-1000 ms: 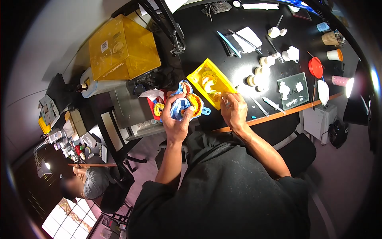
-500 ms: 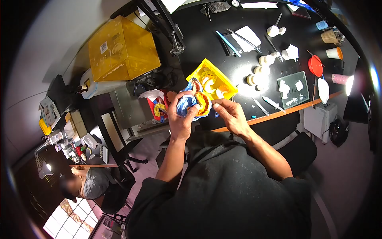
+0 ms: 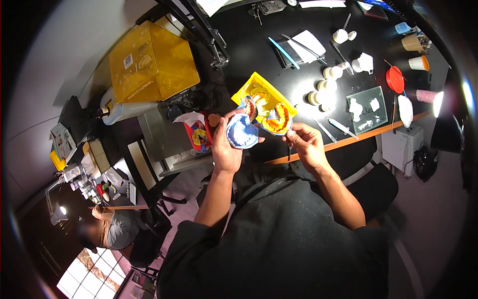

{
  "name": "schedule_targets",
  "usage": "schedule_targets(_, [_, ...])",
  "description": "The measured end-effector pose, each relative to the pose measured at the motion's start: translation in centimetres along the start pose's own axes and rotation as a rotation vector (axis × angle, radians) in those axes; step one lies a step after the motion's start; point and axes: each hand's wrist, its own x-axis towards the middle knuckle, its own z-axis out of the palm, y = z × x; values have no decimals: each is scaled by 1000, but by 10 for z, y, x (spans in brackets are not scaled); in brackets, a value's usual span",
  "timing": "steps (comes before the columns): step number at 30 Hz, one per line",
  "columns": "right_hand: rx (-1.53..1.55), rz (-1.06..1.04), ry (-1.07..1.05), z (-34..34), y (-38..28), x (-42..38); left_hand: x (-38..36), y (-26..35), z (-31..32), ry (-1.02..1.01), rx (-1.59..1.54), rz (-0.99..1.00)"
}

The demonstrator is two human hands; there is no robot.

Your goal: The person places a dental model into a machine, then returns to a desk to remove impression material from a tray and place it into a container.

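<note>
My left hand [image 3: 226, 152] is wrapped round a pale-blue dental impression [image 3: 242, 132], its hollow side turned up. Just above it shows a second impression, red inside with a blue rim [image 3: 249, 107]; it seems to be in the same hand, though the fingers' hold on it is hidden. Between thumb and fingers, my right hand [image 3: 307, 145] pinches the edge of an orange-yellow dental impression [image 3: 276, 120] with a blue rim. That one is apart from the blue impression. Beneath and behind them is a yellow tray [image 3: 271, 85] with dental pieces inside.
A red bin [image 3: 193, 133] with pieces stands to the left. On the black table lie white jars [image 3: 326, 85], a glass slab [image 3: 379, 102], a syringe [image 3: 342, 128], a red dish [image 3: 395, 79] and a blue tool [image 3: 284, 52]. Another person [image 3: 122, 228] sits at the far left.
The orange-yellow impression has come away from the blue one, moving right in my right hand. The blue impression now faces up more fully in my left hand.
</note>
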Motion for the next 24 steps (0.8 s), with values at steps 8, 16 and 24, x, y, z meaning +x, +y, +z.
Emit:
schedule_targets(8, [-19,10,12,-3,4,-4,0,-2,1,-22,23,-4])
schedule_targets(16, [-19,-11,58,-8,2,-8,-1,1,-5,7,-5,13])
schedule_targets(24, [-8,-49,175,-36,2,-20,4,9,-16,51,61,44])
